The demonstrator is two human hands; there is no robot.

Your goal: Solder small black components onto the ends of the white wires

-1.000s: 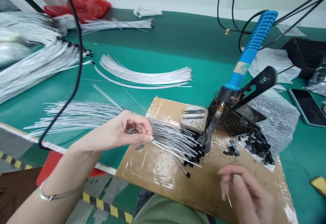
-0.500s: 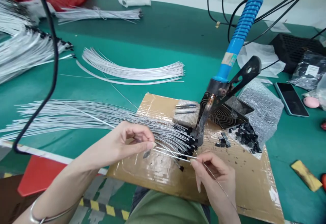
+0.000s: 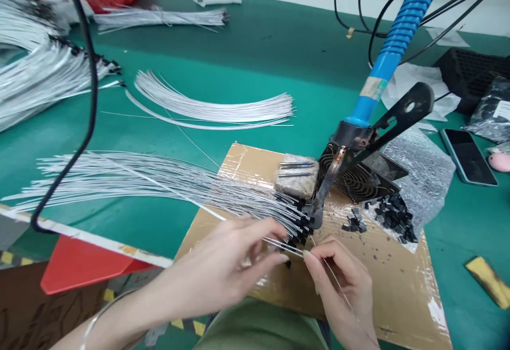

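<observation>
My right hand (image 3: 342,281) pinches the ends of white wires (image 3: 292,249) between thumb and forefinger, low over the cardboard. A thin strand (image 3: 332,273) runs across its palm. To its left, my left hand (image 3: 239,265) is around the same wires, thumb and fingertips parted; part of the wires is hidden behind it. Just beyond the hands lies a spread of grey-white wires (image 3: 131,172) with black ends (image 3: 305,225). A soldering iron (image 3: 410,18) with a blue handle leans in a stand, its lower metal part close to those black ends.
Under the work lies a taped cardboard sheet (image 3: 402,297). Small black pieces (image 3: 394,214) sit on bubble wrap (image 3: 428,175) at right, near a phone (image 3: 470,156) and a yellow sponge (image 3: 488,281). More white wires (image 3: 215,108) lie behind. A black cable (image 3: 93,74) hangs at left.
My left hand has slid right along the wires toward my right hand, and its thumb and fingers have come apart. My right hand keeps its pinch. The whole view has shifted slightly.
</observation>
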